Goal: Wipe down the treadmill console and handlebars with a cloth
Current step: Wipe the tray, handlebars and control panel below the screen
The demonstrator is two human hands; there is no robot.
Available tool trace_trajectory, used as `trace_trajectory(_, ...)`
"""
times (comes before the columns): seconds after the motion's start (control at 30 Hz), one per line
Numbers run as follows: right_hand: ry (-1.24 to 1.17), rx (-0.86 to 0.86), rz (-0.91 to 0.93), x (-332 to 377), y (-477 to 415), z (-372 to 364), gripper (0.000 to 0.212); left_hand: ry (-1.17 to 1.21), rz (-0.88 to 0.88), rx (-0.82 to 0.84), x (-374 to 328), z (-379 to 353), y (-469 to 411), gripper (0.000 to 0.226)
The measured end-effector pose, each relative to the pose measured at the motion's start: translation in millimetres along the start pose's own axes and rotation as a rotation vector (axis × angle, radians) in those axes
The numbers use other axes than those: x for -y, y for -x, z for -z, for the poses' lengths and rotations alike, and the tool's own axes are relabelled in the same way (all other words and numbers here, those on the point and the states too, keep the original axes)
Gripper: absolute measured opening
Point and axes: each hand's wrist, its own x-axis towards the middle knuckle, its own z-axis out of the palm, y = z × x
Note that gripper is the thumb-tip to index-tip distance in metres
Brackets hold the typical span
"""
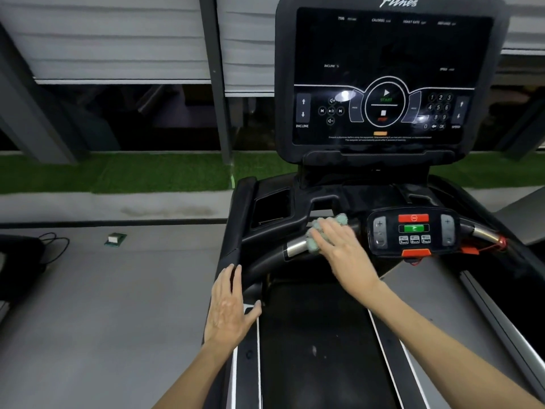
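Observation:
A black treadmill fills the right half of the head view, with a dark console screen [383, 78] at the top. Below it sits a small control pad [413, 231] with red and green buttons. My right hand [339, 246] presses a pale green cloth [317, 234] onto the left front handlebar [295, 246], beside its silver grip sensor. My left hand [228, 305] hovers with fingers spread by the left side rail [233, 225], holding nothing. The right front handlebar [483, 233] sticks out past the control pad.
The running belt [318, 349] lies under my arms. A red safety cord and clip [472, 250] hang at the right handlebar. Grey floor lies to the left with a small green box [115, 239] and a black cable [54, 246]. Green turf and shuttered windows lie beyond.

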Motion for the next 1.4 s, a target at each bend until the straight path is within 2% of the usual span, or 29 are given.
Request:
trace_trajectory(0.1, -0.039, 0.019, 0.127, 33, -7, -7, 0.059, -0.005, -0.011, 0.019, 2, -2, 1, 0.092)
trace_trajectory(0.23, -0.006, 0.224, 0.189, 84, -17, -25, 0.067, -0.048, -0.054, 0.043, 1, -2, 3, 0.096)
trace_trajectory(0.37, -0.161, 0.214, 0.197, 101, -34, -26, 0.044, 0.006, -0.097, -0.008, 1, 1, -1, 0.095)
trace_trajectory(0.47, -0.691, 0.147, 0.017, 95, -38, -9, 0.031, 0.176, -0.106, -0.085, -15, 11, -8, 0.087)
trace_trajectory(0.6, -1.395, 0.154, -0.497, 89, -46, 31, 0.028, 0.427, -0.065, -0.166, -52, 42, -35, 0.082)
trace_trajectory(0.73, -1.987, 0.163, -0.861, 73, -57, 61, 0.028, 0.377, -0.218, -0.181, -80, 70, -58, 0.067)
trace_trajectory(0.83, -2.216, 0.151, -0.943, 62, -58, 83, 0.034, 0.318, -0.246, -0.209, -94, 74, -63, 0.057)
trace_trajectory(0.93, -2.295, 0.185, -0.953, 56, -50, 97, 0.037, 0.296, -0.247, -0.252, -106, 74, -59, 0.05)
trace_trajectory(1.07, -2.318, 0.209, -0.878, 48, -22, 100, 0.035, 0.246, -0.231, -0.29, -123, 67, -47, 0.041)
trace_trajectory(1.17, -2.181, 0.288, -0.913, 42, 5, 95, 0.032, 0.244, -0.24, -0.315, -130, 54, -29, 0.036)
trace_trajectory(1.27, -1.951, 0.413, -0.915, 37, 22, 92, 0.025, 0.258, -0.171, -0.325, -130, 40, -15, 0.031)
trace_trajectory(1.4, -1.756, 0.489, -0.915, 26, 32, 84, 0.02, 0.25, 0.009, -0.242, -140, 25, -5, 0.045)
